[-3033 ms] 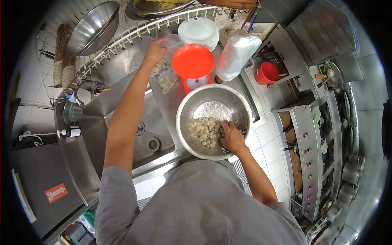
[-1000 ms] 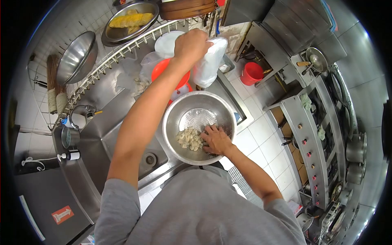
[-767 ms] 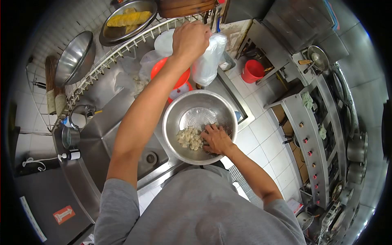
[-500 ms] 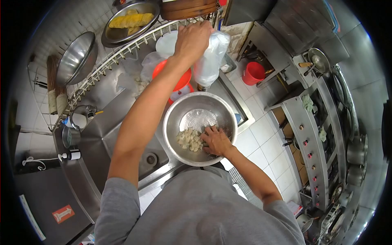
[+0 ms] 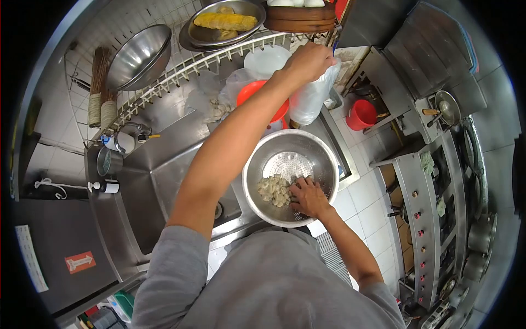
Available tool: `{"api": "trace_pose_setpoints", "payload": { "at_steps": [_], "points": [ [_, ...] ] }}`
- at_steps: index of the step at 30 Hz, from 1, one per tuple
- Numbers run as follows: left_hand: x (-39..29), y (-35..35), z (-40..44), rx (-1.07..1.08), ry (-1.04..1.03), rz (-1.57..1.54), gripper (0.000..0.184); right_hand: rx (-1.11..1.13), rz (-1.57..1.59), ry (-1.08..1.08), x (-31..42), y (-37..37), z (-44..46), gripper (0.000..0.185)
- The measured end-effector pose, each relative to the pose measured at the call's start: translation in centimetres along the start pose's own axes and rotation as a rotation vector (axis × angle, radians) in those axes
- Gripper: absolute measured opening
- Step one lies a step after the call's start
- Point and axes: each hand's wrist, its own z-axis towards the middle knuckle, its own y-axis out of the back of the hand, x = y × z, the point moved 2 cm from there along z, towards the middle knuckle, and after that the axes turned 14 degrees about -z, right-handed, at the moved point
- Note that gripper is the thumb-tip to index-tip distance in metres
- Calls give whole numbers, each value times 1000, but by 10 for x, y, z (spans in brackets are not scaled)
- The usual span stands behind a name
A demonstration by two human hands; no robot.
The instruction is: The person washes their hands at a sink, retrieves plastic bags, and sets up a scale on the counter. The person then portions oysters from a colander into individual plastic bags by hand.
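Note:
A steel colander bowl [image 5: 255,148] with a perforated bottom stands at the sink's front edge, close to my body. In it lies a heap of pale grey pieces that look like peeled shrimp [image 5: 274,190]. My right hand [image 5: 310,198] reaches inside, fingers spread and resting against the right side of the heap. Farther away, my left hand [image 5: 310,63] is closed on the top of a translucent plastic bag [image 5: 308,103], which hangs down beyond the bowl's rim. What is inside the bag, I cannot make out. My left forearm partly covers a red plastic basin [image 5: 251,98].
The steel sink [image 5: 181,170] lies left, with more pale pieces on plastic [image 5: 218,109] behind it. A wire rack [image 5: 175,82] above carries steel bowls [image 5: 137,57] and a bamboo steamer [image 5: 300,22]. At right are a red bucket [image 5: 361,115] and a stove [image 5: 408,181].
The whole view has shifted, so the scene sits farther right. My left hand still grips the bag, and my right hand stays at the heap with little visible movement.

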Motion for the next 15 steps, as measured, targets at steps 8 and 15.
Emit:
{"api": "trace_pose_setpoints", "payload": {
  "at_steps": [8,15],
  "points": [
    [-11,19,13,81,-143,41,26,-8,27,-8,1,0,1,49],
    [-22,31,21,29,-56,67,27,7,28,-25,1,-1,1,50]
  ]
}}
